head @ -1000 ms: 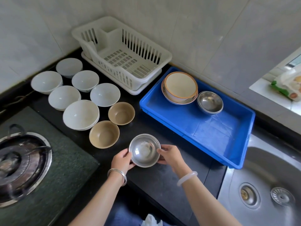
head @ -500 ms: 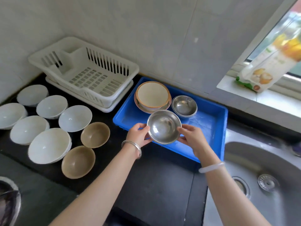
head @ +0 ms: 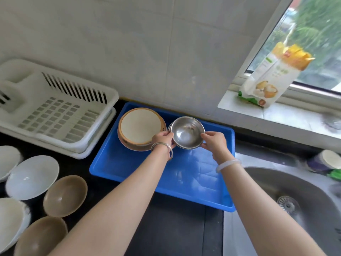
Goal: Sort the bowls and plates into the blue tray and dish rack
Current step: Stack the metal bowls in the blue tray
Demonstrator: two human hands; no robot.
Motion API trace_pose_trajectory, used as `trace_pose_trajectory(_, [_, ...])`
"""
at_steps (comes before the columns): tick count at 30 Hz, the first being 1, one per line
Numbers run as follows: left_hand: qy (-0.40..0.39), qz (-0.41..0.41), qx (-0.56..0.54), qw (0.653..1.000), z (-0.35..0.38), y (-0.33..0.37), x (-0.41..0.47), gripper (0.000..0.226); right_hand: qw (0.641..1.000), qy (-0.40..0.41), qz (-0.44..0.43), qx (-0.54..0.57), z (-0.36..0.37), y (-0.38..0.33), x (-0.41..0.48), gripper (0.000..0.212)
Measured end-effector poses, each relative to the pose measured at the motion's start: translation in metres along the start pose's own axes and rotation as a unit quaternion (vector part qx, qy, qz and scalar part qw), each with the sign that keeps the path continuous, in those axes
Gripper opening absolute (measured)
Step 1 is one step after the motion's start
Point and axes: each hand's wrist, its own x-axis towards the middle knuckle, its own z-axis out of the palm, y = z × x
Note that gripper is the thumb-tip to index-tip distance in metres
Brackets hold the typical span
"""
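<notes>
A dark kitchen surface [head: 175, 228] runs along a tiled wall, with a steel sink [head: 304, 209] to the right and a white dish rack [head: 55, 111] at the back left. Between them sits the blue tray [head: 184, 182], pushed against the wall. Both hands hold one steel bowl [head: 187, 133] over the tray's far side: the left hand [head: 163, 138] and the right hand [head: 214, 143] each pinch its rim from opposite sides, fingers curled round the edge, which keeps the bowl level and mouth-up. Just beneath it shows the rim of what seems a second steel bowl [head: 182, 147], so I judge the held one is being nested with its own kind. Just beside it to the left, also in the tray, lies a stack of tan-rimmed dishes [head: 140, 126]. White bowls [head: 32, 176] and brown bowls [head: 65, 195] stand on the surface at the left, unsorted, so most of the sorting looks to be ahead
</notes>
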Motion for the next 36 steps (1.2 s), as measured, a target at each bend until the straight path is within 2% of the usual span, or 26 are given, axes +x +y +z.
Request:
trace_pose_trajectory(6, [0.037,0.039,0.138,0.989,0.009,-0.013,0.031,0.016,0.998,0.031,-0.012,-0.059,0.014,0.004,0.023,0.016])
trace_pose_trajectory(12, [0.081,0.121,0.308,0.940,0.014,-0.021,0.032,0.018,0.993,0.043,-0.030,-0.106,0.022,0.004,0.025,0.022])
trace_pose_trajectory(26, [0.071,0.129,0.348,0.926,0.014,-0.034,0.028,0.020,0.987,0.079,-0.065,-0.125,0.034,0.016,0.022,0.031])
trace_pose_trajectory(31, [0.057,0.129,0.330,0.934,0.016,-0.037,0.024,0.039,0.989,0.046,-0.065,-0.126,0.034,0.017,0.016,0.032])
trace_pose_trajectory(36, [0.043,0.123,0.296,0.946,0.010,-0.035,0.015,0.034,0.986,0.005,-0.086,-0.142,0.025,0.012,0.005,0.038])
